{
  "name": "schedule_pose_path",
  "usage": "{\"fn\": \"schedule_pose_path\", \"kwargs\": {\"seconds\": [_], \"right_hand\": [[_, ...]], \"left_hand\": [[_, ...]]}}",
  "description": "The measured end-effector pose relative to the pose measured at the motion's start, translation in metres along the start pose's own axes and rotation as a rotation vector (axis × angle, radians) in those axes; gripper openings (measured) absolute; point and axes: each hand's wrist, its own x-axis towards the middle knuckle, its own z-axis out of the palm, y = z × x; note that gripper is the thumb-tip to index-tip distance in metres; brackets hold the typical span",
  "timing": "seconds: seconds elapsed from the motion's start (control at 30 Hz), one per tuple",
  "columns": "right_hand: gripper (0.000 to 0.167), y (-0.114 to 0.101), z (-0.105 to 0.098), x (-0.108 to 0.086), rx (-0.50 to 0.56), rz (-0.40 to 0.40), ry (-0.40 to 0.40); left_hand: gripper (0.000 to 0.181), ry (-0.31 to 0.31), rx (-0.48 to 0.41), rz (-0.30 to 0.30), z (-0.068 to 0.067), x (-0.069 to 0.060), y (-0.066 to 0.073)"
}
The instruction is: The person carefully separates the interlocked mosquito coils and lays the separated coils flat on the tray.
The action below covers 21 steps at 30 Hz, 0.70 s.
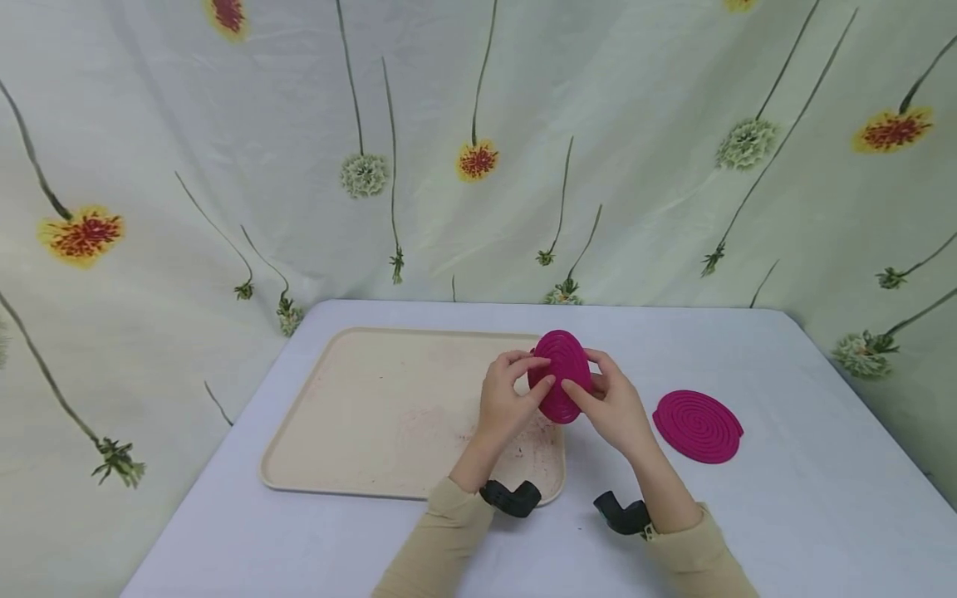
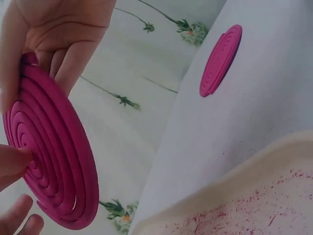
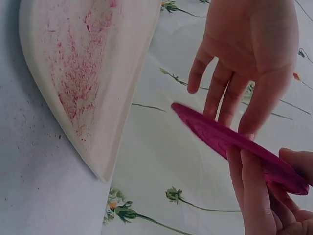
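Observation:
Both hands hold a magenta clay spiral disc on edge over the right end of a cream tray. My left hand has its thumb and index fingertip at the disc's face, left of its middle. On the other side my right hand grips the rim, thumb in front and fingers behind. Seen from the left wrist, the wound ropes of the disc show a small gap near the lower edge. A second magenta spiral disc lies flat on the table to the right.
Pink crumbs are scattered over the tray's corner, and a few specks lie on the white table. Behind the table hangs a flowered cloth. Black wrist devices sit at both cuffs.

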Motion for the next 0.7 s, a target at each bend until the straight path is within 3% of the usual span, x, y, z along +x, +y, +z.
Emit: {"fn": "schedule_pose_path", "kwargs": {"seconds": [0.27, 0.47, 0.7], "right_hand": [[0.044, -0.001, 0.009, 0.0, 0.149, -0.047, -0.04], [0.036, 0.003, 0.009, 0.002, 0.158, -0.051, 0.007], [0.036, 0.009, 0.008, 0.003, 0.16, -0.046, 0.027]], "left_hand": [[0.026, -0.063, -0.315, -0.04, 0.002, 0.001, -0.001], [0.029, -0.1, -0.411, -0.107, -0.003, 0.003, 0.003], [0.023, -0.128, -0.427, -0.093, -0.018, -0.003, 0.034]]}}
